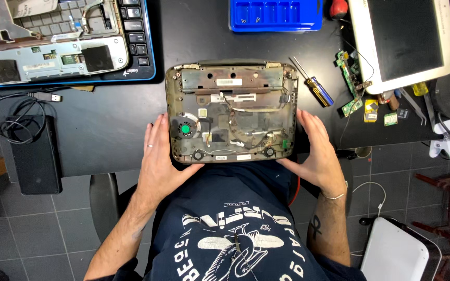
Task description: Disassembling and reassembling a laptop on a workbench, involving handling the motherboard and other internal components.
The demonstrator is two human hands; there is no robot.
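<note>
From the head camera, an opened laptop base [231, 111] lay on the dark bench [110, 119], close to the bench's near edge and right in front of the person. Its cover was off, so a round fan with a green middle [185, 129], thin wires and metal plates showed inside.

The left hand [158, 156] lay flat against the left side of the laptop base, fingers spread and thumb under its near corner. A ring sat on one finger. The right hand [314, 151] pressed the right side of the laptop base the same way, open and touching, not closed around it.

Just right of the laptop base lay a screwdriver with a blue and yellow handle [316, 88]. Farther right of it were small green circuit boards [351, 83] and a white tablet-like screen [402, 39]. Behind the laptop base stood a blue parts tray [275, 14]. Behind and to the left of it lay another taken-apart laptop with a blue rim [63, 41]. Left of the laptop base sat a black flat box [35, 156] with a looped cable [16, 114].
</note>
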